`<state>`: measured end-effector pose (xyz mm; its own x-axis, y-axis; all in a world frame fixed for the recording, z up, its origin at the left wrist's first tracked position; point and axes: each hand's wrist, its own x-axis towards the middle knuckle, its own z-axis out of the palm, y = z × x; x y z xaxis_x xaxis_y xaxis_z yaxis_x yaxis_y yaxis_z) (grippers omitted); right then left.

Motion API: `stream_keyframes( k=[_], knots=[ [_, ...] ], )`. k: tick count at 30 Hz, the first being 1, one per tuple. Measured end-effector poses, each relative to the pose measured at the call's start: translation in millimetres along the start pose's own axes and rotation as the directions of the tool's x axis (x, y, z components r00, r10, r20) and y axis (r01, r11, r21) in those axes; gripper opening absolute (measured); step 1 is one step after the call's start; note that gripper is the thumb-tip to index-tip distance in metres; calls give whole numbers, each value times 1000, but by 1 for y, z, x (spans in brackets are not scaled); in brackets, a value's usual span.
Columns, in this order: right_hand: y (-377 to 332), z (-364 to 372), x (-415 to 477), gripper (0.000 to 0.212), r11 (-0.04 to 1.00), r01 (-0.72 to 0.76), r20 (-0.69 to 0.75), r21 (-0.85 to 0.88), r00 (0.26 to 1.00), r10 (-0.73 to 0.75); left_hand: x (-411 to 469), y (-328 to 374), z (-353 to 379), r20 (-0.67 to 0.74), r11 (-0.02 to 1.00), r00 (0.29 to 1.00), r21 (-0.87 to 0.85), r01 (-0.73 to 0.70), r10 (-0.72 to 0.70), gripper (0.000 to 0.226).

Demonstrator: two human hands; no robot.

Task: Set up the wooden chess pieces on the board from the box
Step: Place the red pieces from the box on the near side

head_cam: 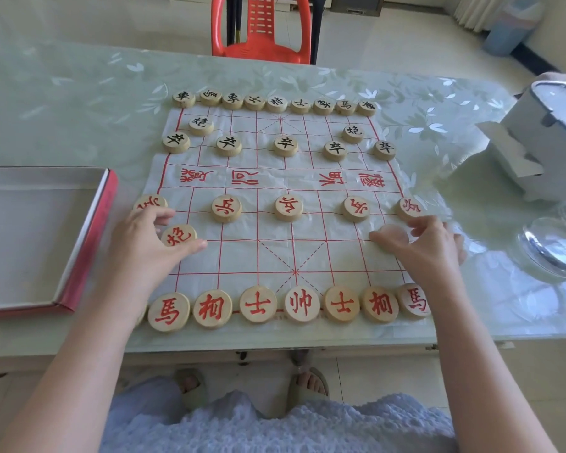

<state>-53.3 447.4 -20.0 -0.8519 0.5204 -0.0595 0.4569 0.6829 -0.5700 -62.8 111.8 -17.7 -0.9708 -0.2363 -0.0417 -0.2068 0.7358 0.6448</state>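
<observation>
Glass-topped surface (79, 103) carries the board (275, 191), nearly fully populated. Left-hand fingers (190, 246) grasp a red cannon (178, 236); right hand (422, 246) covers its counterpart, grip undeterminable. Box (89, 240) is emptied.

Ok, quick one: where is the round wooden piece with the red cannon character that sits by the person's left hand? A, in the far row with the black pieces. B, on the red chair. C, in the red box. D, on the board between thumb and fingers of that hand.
D: the round wooden piece with the red cannon character lies on the white board with red lines, framed by the left hand.
</observation>
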Motion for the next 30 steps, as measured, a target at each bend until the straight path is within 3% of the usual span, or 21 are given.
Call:
stream_keyframes(
  k=[4,8,13,17,21,30],
  knots=[
    [1,5,5,57,999,14,-1,-29,1000,-14,1,0,1,-6,1000,1000,9,-11,11,47],
    [8,7,7,44,994,37,53,101,998,-42,0,1,-1,41,999,999,-40,-24,25,47],
    [13,5,5,55,976,37,81,215,995,-55,2,-1,-4,96,997,994,-69,-37,44,61],
    [14,2,2,60,984,32,54,176,998,-42,1,-3,-5,74,998,997,-51,-33,37,64],
    [13,3,4,53,992,31,58,126,998,-39,2,-4,-1,26,998,999,-43,-45,46,60],
    [12,3,4,54,980,19,122,198,992,-44,3,-5,-1,48,998,998,-65,-24,27,52]
  ],
)
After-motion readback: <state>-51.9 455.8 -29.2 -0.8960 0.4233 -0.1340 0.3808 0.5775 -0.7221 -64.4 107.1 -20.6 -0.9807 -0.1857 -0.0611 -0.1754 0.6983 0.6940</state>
